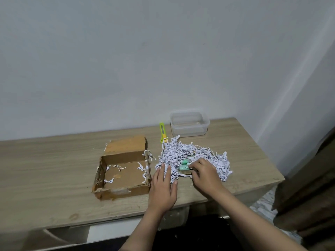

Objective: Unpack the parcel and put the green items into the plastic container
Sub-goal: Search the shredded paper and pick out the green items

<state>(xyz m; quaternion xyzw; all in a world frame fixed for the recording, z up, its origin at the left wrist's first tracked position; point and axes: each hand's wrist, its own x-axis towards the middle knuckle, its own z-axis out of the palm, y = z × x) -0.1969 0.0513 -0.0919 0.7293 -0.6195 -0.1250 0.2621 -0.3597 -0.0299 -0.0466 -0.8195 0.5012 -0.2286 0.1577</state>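
An opened cardboard parcel (123, 171) lies on the wooden table, with only a few paper shreds left inside. To its right sits a heap of shredded paper (188, 153). Green items (184, 165) peek out of the heap's near side. My left hand (164, 185) rests flat with spread fingers on the heap's left edge. My right hand (205, 173) lies on the heap with its fingertips touching the green items; whether it grips them is not visible. A clear plastic container (189, 124) stands empty behind the heap, by the wall.
A yellow-green utility knife (162, 130) lies between the parcel and the container, its tip under the shreds. The table (54, 169) ends close to the right of the heap. A brown object (308, 187) stands past that edge.
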